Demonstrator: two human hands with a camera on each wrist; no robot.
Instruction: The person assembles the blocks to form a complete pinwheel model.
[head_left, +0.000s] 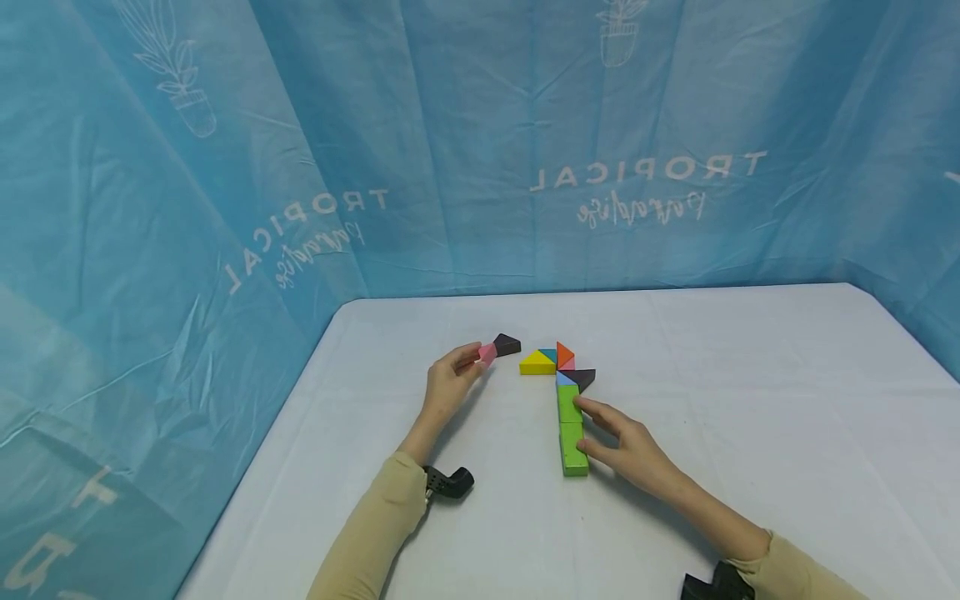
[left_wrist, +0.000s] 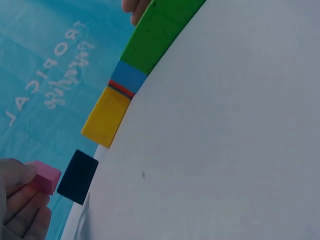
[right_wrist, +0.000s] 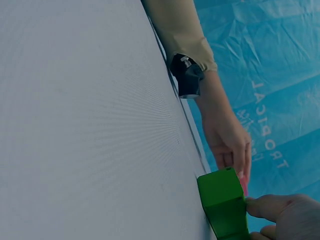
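Observation:
My left hand (head_left: pixel 448 383) pinches a small pink triangular block (head_left: pixel 487 353) between thumb and fingers. Just beyond it lies a dark block (head_left: pixel 507 345); in the left wrist view a slim gap separates the two. With fairly straight fingers my right hand (head_left: pixel 630 450) touches the right side of two green blocks (head_left: pixel 572 429) lying end to end. Above these sit a light blue triangle (head_left: pixel 565 378) and another dark block (head_left: pixel 581 378). Yellow (head_left: pixel 537 364), teal (head_left: pixel 549 354), orange (head_left: pixel 564 354) and pink (head_left: pixel 569 365) pieces adjoin at the top.
A white-covered table (head_left: pixel 712 358) carries the blocks. Blue printed curtains (head_left: pixel 480 150) hang behind it and along its sides. A black wrist camera (head_left: pixel 450 483) is strapped to the left forearm, and another (head_left: pixel 718 582) to the right.

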